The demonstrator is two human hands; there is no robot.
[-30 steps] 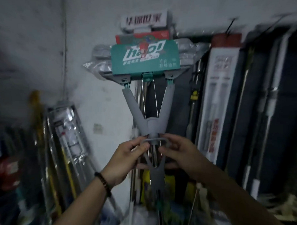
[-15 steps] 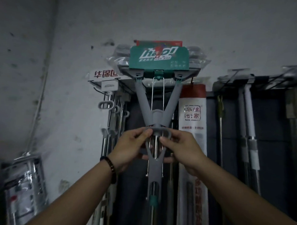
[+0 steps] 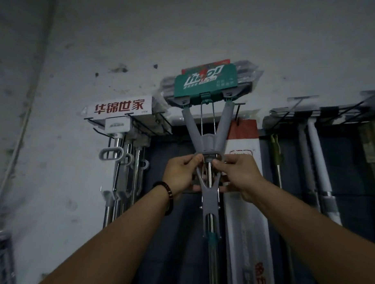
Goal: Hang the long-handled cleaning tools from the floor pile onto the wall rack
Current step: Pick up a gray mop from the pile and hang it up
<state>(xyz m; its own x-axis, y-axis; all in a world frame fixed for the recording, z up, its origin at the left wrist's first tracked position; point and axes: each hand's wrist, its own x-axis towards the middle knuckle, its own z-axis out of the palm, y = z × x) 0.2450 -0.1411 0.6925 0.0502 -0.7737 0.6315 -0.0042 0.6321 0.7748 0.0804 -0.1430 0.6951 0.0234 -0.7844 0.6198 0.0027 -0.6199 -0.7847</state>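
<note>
I am reading red Chinese characters, 华锦世家, on a white card (image 3: 119, 108) hanging at the left of the wall rack, with a small "37CM" showing under them. I am seeing white lettering on the green card (image 3: 205, 82) of the mop head, too blurred to spell out. Orange characters are running down a long white package (image 3: 250, 239), not legible.

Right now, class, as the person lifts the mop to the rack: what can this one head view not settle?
- Whether the mop head is hooked on the rack: its green label covers that spot.
- The mop's lower handle: cut off by the bottom edge.
- The left hand and right hand pinch the grey pull bar; the fingers behind it are hidden.
- Small print on the white packet: too dim.
</note>
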